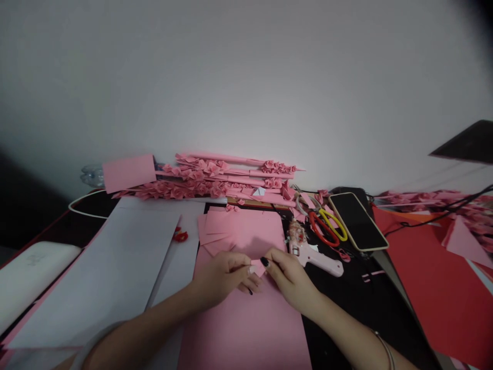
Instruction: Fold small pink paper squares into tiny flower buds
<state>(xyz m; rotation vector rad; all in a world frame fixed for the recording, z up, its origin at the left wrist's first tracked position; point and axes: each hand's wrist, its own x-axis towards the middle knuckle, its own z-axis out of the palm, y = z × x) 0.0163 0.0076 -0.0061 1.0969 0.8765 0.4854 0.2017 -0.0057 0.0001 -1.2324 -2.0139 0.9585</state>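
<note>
Between the fingertips of both hands is a small piece of pink paper (259, 267), held above a large pink sheet (246, 329). My left hand (227, 272) pinches its left side between thumb and index finger, the other fingers curled below. On the right side, my right hand (287, 275) grips the paper with thumb and forefinger; dark nail polish shows on the thumb. Several pink paper pieces (217, 226) lie fanned out just beyond my left hand. A pale pink glue gun (321, 259) rests to the right of my right hand.
Red-and-yellow-handled scissors (323, 229) and a phone (358, 222) lie at the right, beside red sheets (431, 288). White paper (103, 272) covers the left, next to a white box-like object (34, 277). Rolled pink paper stems with folded flowers (215, 177) line the wall.
</note>
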